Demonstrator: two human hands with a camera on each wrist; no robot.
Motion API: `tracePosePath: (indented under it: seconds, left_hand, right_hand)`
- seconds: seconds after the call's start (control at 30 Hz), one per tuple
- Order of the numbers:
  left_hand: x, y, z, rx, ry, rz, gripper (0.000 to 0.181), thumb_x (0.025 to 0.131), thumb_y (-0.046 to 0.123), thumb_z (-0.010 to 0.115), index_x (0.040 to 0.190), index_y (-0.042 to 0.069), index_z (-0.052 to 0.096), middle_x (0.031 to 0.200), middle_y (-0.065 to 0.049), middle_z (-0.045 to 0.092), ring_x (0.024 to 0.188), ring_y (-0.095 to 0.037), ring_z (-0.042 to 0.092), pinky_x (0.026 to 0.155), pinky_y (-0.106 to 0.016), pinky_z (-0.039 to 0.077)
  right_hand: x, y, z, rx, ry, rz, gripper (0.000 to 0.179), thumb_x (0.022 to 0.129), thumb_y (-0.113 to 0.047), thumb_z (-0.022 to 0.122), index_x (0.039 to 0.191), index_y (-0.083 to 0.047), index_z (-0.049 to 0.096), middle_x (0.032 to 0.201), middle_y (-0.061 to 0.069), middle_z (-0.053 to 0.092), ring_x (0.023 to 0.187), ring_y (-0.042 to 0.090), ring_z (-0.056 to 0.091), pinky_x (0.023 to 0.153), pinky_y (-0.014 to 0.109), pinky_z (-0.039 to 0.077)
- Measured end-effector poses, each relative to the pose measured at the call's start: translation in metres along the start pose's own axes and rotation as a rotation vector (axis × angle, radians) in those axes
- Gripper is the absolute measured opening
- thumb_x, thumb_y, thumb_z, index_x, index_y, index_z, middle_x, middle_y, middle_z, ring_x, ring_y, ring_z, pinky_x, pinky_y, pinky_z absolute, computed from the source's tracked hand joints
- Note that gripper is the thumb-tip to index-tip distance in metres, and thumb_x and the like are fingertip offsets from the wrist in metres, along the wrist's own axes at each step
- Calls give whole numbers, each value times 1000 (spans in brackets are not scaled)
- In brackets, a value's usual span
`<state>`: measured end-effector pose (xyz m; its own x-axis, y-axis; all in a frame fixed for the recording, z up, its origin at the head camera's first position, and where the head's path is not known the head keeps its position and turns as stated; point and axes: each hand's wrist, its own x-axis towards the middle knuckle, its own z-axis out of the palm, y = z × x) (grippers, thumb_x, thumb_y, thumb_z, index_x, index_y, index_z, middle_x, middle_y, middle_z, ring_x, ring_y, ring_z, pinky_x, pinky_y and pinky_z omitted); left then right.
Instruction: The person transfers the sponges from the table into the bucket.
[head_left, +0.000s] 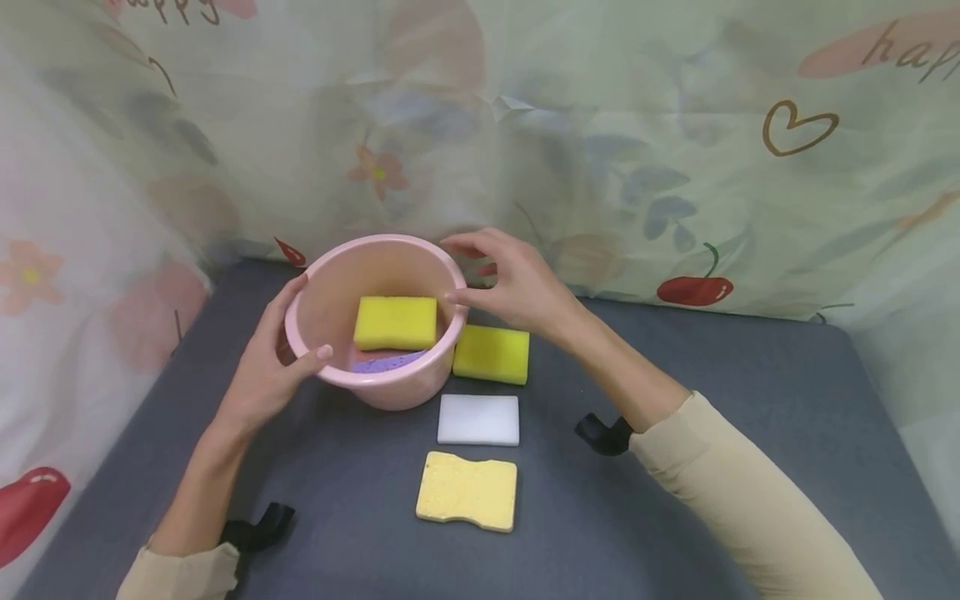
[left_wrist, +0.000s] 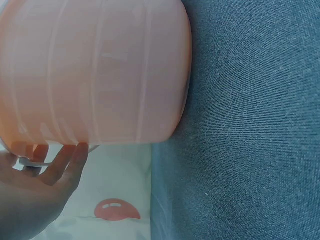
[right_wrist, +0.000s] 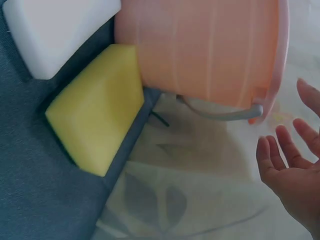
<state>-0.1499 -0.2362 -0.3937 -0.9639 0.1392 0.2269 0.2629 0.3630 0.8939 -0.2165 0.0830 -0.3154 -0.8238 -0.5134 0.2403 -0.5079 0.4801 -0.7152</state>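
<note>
A pink bucket (head_left: 401,387) stands on the dark table, holding a yellow sponge (head_left: 396,323) and a purple speckled piece (head_left: 386,362); part of an orange-pink thing shows beneath. My left hand (head_left: 258,367) grips the bucket's left side, thumb over the rim and fingers against the outer wall. In the left wrist view the fingertips touch the wall near the handle. Beside the right rim hovers my right hand (head_left: 517,283), fingers spread and holding nothing; the right wrist view shows it apart from the bucket. Another yellow sponge (head_left: 491,354) lies just right of the bucket.
In front of that sponge lie a white sponge block (head_left: 478,419) and a pale yellow notched sponge (head_left: 467,492), in a column toward me. A grey bucket handle (right_wrist: 225,115) hangs outside the wall. A patterned curtain (head_left: 585,167) borders the table's back.
</note>
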Motion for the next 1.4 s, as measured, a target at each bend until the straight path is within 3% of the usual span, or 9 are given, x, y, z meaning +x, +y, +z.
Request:
tracePosePath:
  seconds: [0.5,0.83,1.4]
  left_hand:
    - [0,0,0,3,6,-3,89,88,10,72,159,26,21,157,-9,28,127,-34,43,88,-12,46]
    - [0,-2,2,-70,14,32,87,86,-1,68,158,21,24,156,-12,28,124,-31,44,88,-13,48]
    - [-1,0,1,-47,10,25,87,87,3,70,158,23,23,157,-11,28,125,-34,43,90,-13,47]
  right_hand:
    - [-18,20,-3,-43,-24,48,63,81,-28,83,138,-15,58,131,1,58,118,17,55,99,36,49]
    - [-28,34,-1,-36,-39,97,63,83,-24,82,139,-13,57,133,4,56,122,20,54,100,37,48]
    - [-52,61,-1,-36,-35,122,60,84,-24,81,138,-10,58,134,9,57,122,28,53,100,45,48]
